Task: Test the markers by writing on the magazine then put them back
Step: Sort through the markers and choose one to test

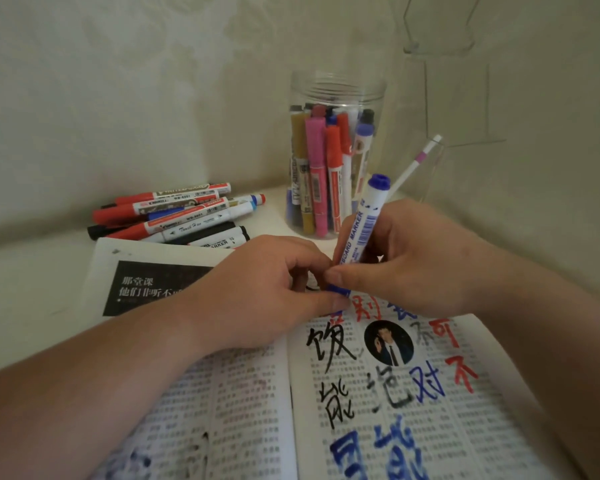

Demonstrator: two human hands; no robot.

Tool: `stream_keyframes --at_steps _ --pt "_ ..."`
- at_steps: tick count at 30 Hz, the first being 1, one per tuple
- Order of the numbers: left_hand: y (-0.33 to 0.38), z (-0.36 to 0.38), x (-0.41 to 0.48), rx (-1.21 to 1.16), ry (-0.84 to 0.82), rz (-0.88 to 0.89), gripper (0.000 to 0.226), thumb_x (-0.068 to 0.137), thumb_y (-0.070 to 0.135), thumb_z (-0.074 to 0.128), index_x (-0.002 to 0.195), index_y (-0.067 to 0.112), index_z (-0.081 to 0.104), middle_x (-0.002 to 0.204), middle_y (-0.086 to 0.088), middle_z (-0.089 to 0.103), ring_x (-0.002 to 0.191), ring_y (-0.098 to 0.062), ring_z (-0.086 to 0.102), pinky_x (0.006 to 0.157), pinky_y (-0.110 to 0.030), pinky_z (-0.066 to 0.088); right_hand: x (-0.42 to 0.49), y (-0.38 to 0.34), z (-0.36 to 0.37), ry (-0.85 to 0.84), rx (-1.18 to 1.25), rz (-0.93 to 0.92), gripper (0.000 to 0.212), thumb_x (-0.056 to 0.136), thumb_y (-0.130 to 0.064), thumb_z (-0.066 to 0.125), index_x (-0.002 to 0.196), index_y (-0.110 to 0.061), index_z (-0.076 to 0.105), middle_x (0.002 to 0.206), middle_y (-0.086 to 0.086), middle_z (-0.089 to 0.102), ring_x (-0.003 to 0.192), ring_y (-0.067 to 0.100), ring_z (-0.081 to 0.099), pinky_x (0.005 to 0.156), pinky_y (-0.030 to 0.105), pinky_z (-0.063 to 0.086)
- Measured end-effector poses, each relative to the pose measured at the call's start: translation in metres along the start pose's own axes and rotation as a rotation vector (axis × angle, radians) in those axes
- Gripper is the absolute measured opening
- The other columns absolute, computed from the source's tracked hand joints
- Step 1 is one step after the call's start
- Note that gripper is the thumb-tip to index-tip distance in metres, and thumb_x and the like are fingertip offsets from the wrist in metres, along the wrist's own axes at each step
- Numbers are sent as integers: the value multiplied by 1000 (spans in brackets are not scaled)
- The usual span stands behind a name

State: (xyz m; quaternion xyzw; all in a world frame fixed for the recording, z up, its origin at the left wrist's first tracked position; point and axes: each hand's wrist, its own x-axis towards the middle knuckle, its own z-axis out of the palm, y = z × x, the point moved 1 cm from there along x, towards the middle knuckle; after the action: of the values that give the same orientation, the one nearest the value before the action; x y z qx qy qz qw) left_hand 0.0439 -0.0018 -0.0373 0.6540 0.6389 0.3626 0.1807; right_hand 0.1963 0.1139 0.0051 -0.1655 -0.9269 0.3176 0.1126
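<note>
Markers [174, 216] with glossy red, black and blue plastic barrels lie heaped on the pale table [32, 271] at the far left, close to the wall. Next comes the open magazine [243, 393], thin matte paper in fine print, its right page covered in bold black, red and blue strokes. Over its top edge the left hand [257, 292] pinches the blue cap [338, 291] at the lower end of a white-barrelled blue marker [361, 230]. The right hand [423, 261] grips this marker round the barrel, tilted nearly upright. Whether the cap is going on or coming off I cannot tell. Either way, the step likely goes best with a straight push or pull along the barrel, right hand firm, so the tip smears no fingers. Behind stands a clear plastic jar [336, 88] with a ribbed rim, packed with upright markers. Right of it, a slim white pen [416, 164] leans in a transparent holder [435, 181].
</note>
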Motion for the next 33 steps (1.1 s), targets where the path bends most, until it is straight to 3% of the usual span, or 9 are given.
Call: stream_keyframes --at_steps 2,6,10,13,17,22,24,26,33 --pt "0 0 0 -4 -6 0 9 79 46 80 83 46 72 84 14 69 76 -14 64 72 -43 53 0 1 -1 4 0 13 14 86 -29 76 77 -20 69 72 3 68 67 19 67 63 37 56" --pt "-1 1 3 8 1 -20 14 77 53 76 86 42 75 86 10 72 79 -15 67 75 -43 53 2 3 1 16 -43 28 16 88 -34 75 90 -19 74 84 3 75 80 20 72 74 47 60" --pt "-1 1 1 17 24 -46 10 72 55 75 68 50 68 68 14 65 63 -5 56 60 -19 43 1 -4 6 36 -86 27 9 88 -30 76 85 -23 71 72 -8 69 66 1 65 57 14 49" --pt "0 -1 -2 11 26 -61 15 74 50 79 66 50 66 67 14 64 60 -4 55 57 -19 41 0 -9 11 40 -93 24 7 89 -26 75 84 -24 71 67 -13 65 63 -5 61 55 9 43" --pt "-1 -1 -4 21 34 -87 13 73 48 80 68 43 69 68 13 65 62 -4 56 57 -19 42 2 -7 14 58 -100 26 9 89 -31 74 87 -24 71 73 -9 67 65 1 62 56 15 45" --pt "4 -2 -2 34 16 -59 19 79 39 80 68 47 67 73 17 63 70 0 59 63 -17 41 -5 5 21 176 12 15 22 86 -41 77 91 -21 71 74 5 68 59 11 57 62 43 55" --pt "3 -1 0 34 3 -84 6 82 45 77 86 42 75 87 16 69 83 -2 65 77 -29 50 -4 7 19 278 172 -37 31 84 -48 74 101 -23 68 84 16 69 68 29 63 68 52 55" --pt "3 0 1 22 -8 -84 17 84 48 75 99 39 77 96 14 71 91 -6 66 85 -38 51 -2 9 17 367 286 -109 31 87 -49 67 108 -25 66 94 22 69 84 41 65 75 58 54" --pt "1 1 0 1 40 -81 17 82 42 79 97 34 79 92 9 71 82 -11 64 78 -36 50 -1 6 24 377 156 -102 44 89 -53 57 107 -15 70 94 6 74 87 26 70 75 49 58"
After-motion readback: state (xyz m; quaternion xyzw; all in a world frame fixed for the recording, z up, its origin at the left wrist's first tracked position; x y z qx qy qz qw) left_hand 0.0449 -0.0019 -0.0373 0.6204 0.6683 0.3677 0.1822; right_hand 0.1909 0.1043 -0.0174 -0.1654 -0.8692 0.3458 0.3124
